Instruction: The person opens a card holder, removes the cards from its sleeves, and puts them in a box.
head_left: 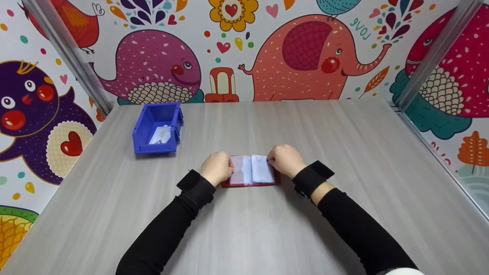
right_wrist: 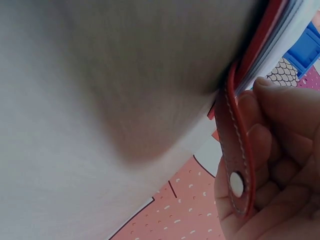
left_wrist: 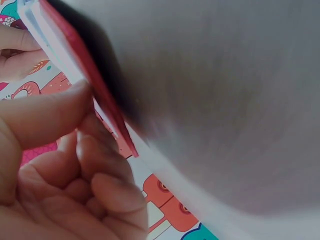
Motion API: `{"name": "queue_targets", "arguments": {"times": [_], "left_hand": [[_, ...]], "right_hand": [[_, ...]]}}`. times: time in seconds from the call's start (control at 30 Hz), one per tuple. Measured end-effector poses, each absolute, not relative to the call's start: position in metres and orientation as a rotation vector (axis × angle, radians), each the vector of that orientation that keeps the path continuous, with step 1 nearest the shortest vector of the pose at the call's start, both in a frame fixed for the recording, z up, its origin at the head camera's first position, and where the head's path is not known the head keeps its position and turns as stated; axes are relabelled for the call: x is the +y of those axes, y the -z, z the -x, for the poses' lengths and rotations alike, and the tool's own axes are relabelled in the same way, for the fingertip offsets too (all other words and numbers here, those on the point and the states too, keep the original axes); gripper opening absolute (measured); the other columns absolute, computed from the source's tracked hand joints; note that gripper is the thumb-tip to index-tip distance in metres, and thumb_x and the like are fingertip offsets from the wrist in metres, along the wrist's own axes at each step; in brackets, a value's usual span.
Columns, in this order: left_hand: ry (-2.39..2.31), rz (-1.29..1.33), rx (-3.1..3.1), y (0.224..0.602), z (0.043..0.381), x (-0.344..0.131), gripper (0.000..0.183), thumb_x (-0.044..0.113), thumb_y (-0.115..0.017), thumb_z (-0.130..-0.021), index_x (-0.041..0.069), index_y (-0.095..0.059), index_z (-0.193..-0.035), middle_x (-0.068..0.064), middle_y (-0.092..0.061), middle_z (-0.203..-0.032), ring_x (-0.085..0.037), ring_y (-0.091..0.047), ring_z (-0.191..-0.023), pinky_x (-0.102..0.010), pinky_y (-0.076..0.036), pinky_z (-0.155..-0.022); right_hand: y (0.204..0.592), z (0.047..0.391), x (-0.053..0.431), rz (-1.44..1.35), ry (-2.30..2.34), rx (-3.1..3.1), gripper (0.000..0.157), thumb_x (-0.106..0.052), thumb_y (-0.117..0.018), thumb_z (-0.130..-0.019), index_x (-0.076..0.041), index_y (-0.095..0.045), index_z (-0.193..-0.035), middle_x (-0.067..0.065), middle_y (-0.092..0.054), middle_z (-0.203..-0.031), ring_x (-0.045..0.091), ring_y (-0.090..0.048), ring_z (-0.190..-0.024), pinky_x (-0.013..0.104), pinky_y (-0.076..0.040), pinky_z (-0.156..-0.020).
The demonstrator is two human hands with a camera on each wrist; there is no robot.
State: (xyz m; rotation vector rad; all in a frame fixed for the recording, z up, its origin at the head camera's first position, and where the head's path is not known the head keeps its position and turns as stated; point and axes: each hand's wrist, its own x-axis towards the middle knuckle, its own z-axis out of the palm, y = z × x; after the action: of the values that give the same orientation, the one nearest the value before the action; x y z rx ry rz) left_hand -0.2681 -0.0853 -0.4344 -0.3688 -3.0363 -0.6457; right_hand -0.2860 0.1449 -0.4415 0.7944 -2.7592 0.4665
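A red card holder (head_left: pixel 239 172) lies spread open on the table, its clear plastic sleeves (head_left: pixel 263 170) facing up. At its left edge, my left hand (head_left: pixel 216 168) pinches the cover side between thumb and forefinger, the other fingers curled. The left wrist view shows the red cover (left_wrist: pixel 75 45) edge-on beside the thumb tip. My right hand (head_left: pixel 287 160) pinches the outer edge of the sleeves on the right half. Beside its fingers, a red strap (right_wrist: pixel 233 145) with white stitching and a silver snap sticks out from the cover.
A blue plastic bin (head_left: pixel 154 148) stands at the back left of the table, with a whitish packet (head_left: pixel 161 134) inside. Behind the grey wooden table (head_left: pixel 244 229) rise walls with cartoon animals, and metal posts stand at both back corners.
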Motion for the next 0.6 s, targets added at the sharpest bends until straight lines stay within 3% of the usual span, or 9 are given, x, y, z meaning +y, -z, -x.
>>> {"name": "queue_targets", "arguments": {"times": [0.6], "left_hand": [[0.636, 0.378, -3.029, 0.4341, 0.2682, -0.0858, 0.013, 0.005, -0.070, -0.075, 0.010, -0.067, -0.063, -0.001, -0.063, -0.067, -0.024, -0.060, -0.069, -0.038, -0.050, -0.066]], "right_hand": [[0.4393, 0.2832, 0.1442, -0.858, -0.410, -2.728, 0.011, 0.004, -0.072, -0.078, -0.006, -0.076, -0.073, 0.009, -0.070, -0.077, 0.027, -0.067, -0.073, 0.043, -0.053, -0.068]]}}
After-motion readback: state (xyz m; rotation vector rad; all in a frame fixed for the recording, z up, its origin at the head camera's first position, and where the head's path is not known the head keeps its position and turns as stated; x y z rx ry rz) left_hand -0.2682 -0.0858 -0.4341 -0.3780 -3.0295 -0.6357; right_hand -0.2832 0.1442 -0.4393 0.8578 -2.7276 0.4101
